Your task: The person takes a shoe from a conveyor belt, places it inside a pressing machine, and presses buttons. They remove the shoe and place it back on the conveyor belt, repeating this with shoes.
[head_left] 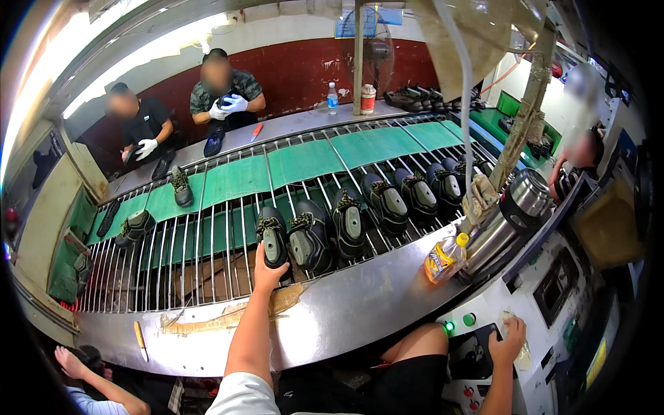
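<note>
My left hand (pixel 268 273) is closed around the heel end of a black shoe (pixel 270 225) at the near edge of the rod rack. A grey-green last (pixel 274 245) fills the shoe's opening. Right beside it stands another black shoe (pixel 310 238) with speckled laces, first of several similar lasted shoes in a row running right. At the lower right, my right hand (pixel 508 340) rests on the white machine panel (pixel 477 315), its thumb and fingers apart. It holds nothing that I can see. A lit green button (pixel 449 326) sits left of it.
A steel ledge (pixel 360 304) borders the rack (pixel 200 277), with a yellow-handled knife (pixel 140 340) on it. An orange drink bottle (pixel 445 259) and steel flask (pixel 508 218) stand right. Green belting (pixel 297 162) runs behind. Two gloved people (pixel 225 97) work opposite; another person's hand (pixel 71 362) shows lower left.
</note>
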Motion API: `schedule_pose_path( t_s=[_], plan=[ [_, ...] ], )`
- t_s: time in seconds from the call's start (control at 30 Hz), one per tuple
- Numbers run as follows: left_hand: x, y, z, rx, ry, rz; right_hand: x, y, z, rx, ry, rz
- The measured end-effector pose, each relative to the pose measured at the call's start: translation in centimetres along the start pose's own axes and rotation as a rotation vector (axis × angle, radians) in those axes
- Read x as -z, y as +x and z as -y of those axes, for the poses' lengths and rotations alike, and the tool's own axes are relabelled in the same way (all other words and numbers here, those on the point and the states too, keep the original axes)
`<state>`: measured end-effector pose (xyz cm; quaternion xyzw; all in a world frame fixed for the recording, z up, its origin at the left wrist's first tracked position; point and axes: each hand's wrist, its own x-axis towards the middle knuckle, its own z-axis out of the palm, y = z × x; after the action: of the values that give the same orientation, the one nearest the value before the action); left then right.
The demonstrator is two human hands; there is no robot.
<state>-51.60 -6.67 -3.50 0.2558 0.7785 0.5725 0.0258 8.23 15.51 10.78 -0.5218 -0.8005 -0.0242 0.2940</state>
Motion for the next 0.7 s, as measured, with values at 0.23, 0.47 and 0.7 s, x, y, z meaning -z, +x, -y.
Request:
schedule_pose_path(
  t_s=[0.23,0.47,0.7],
  plan=[
    [-2.3,-0.9,-3.0,0.004,0.016,-0.104,-0.1,-0.5,-1.8,0.068,0.049,-0.101],
    [1.8,-12.0,0.8,0.444,0.281,0.011,0.8,-0.1,-2.1,0.084,0.228,-0.129],
    [13.1,-18.1,0.1,0.404,0.766,0.763,1.2,-0.2,-2.6,0.083,0.215,-0.093]
  ],
)
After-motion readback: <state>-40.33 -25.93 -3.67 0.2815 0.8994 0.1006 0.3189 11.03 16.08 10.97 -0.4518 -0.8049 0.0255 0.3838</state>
